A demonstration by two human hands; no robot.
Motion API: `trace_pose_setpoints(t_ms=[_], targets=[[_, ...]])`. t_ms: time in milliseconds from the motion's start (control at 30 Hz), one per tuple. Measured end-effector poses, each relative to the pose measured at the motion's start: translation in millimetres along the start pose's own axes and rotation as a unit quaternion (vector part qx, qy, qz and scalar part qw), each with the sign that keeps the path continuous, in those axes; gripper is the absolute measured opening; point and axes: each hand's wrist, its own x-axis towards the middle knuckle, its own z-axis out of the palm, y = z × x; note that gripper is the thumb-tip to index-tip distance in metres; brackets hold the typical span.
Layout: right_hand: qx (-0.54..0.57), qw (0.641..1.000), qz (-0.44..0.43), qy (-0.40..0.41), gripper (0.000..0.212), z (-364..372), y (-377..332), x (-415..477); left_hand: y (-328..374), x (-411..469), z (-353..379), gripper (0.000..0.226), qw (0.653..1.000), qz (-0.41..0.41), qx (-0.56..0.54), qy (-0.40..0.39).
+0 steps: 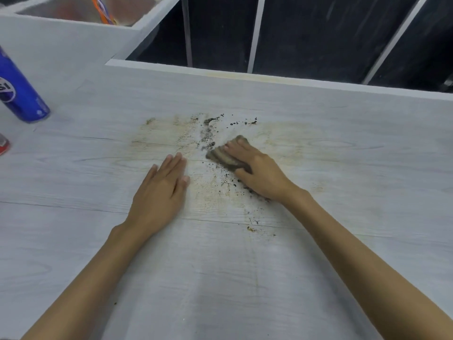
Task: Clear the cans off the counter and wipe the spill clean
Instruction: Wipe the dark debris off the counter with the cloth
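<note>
The wiping step was in hand. The right hand [257, 173] pressed a soiled cloth [226, 157] onto the spill [208, 133], fingers curled over it. The left hand [161, 190] lay flat and empty on the counter [343, 168], fingers extended. 2 cans, blue [19, 92] and red [3, 146], remained at the left edge. Next judged: sweep the loose dark grains together, then remove both cans.
</note>
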Motion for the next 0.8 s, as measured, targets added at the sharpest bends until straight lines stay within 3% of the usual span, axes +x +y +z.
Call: trace_pose_setpoints(t_ms=[100,167,267,400,600,800], targets=[[0.161,0.986,0.034,-0.009,0.043,-18,10,2,-16,12,-16,0.048,1.000,-0.003,-0.028,0.011],[0.199,0.974,0.072,0.083,0.038,-38,27,14,-34,21,-27,0.048,1.000,-0.009,-0.012,0.021],[0.144,0.955,0.163,0.200,0.036,-59,68,47,-53,26,-30,0.047,0.999,-0.021,-0.001,0.024],[-0.009,0.963,0.235,0.134,0.040,-51,108,95,-54,27,-19,0.047,0.998,-0.009,0.047,0.043],[-0.016,0.997,0.058,0.050,0.043,-9,47,146,-55,33,-15,0.059,0.996,0.003,0.074,0.052],[0.013,0.997,-0.068,-0.030,0.048,2,12,95,-57,35,-14,0.059,0.995,0.002,0.087,0.051]])
